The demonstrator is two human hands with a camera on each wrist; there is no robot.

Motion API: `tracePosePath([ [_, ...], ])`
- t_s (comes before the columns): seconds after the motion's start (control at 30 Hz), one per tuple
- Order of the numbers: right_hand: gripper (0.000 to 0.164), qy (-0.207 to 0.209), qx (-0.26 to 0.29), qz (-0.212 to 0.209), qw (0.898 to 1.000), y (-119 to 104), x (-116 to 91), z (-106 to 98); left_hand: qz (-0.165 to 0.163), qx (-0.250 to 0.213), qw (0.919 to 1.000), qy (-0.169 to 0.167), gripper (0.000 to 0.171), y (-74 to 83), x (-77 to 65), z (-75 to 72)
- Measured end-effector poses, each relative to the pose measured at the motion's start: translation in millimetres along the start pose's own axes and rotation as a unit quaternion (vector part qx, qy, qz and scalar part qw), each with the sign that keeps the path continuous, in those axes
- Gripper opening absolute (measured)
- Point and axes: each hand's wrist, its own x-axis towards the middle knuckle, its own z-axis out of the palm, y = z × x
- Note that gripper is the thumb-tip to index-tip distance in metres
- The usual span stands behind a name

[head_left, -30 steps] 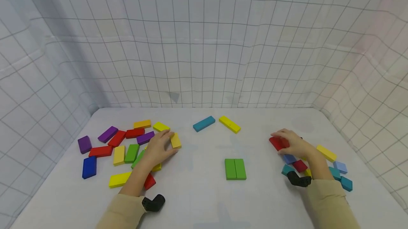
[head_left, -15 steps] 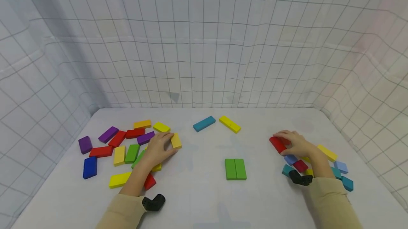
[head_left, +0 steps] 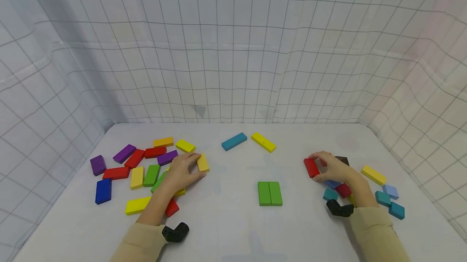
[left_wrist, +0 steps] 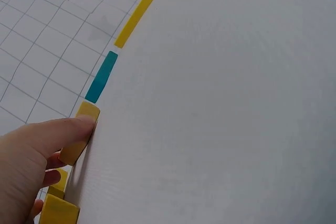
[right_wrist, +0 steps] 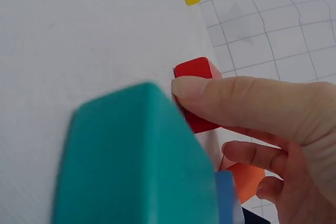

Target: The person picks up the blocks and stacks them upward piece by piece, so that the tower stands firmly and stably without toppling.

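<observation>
A red block [head_left: 311, 168] and a pale yellow block [head_left: 203, 163]
The left hand [head_left: 182, 170] pinches the yellow one, the right hand [head_left: 335, 168] the red one; both slant a little and are well apart.

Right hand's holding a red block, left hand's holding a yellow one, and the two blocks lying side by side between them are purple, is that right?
Not quite: the side-by-side blocks are green, as the head view shows. The right hand does hold a red block, the left hand a yellow block.
</observation>
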Motion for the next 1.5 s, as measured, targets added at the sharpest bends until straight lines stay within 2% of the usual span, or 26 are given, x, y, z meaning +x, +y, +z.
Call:
tracePosePath([
  [0.17, 0.060, 0.033, -0.003, -0.033, 0.999, -12, 6, 10, 0.006, -0.047, 0.9989, -0.007, 0.060, 6.8, -2.3, 2.7],
  [0.3, 0.060, 0.047, 0.012, -0.060, 0.997, -34, 16, 26, 0.037, -0.073, 0.9965, -0.018, 0.058, 15.7, -5.3, 9.7],
  [0.4, 0.060, 0.040, 0.028, -0.084, 0.995, -57, 23, 40, 0.069, -0.079, 0.9943, -0.019, 0.056, 23.4, -8.7, 15.0],
  [0.57, 0.057, 0.024, 0.037, -0.124, 0.991, -92, 31, 64, 0.094, -0.092, 0.9907, -0.035, 0.055, 38.1, -17.2, 20.7],
  [0.8, 0.058, -0.008, -0.018, -0.139, 0.990, -127, 31, 90, 0.107, -0.084, 0.9891, -0.055, 0.055, 55.1, -27.8, 29.1],
  [1.07, 0.056, -0.018, -0.079, -0.131, 0.988, -139, 27, 103, 0.123, -0.092, 0.9868, -0.052, 0.054, 66.8, -34.1, 36.1],
  [1.5, 0.058, -0.017, -0.075, -0.148, 0.986, -139, 22, 107, 0.151, -0.082, 0.9834, -0.057, 0.057, 79.3, -34.8, 46.3],
])
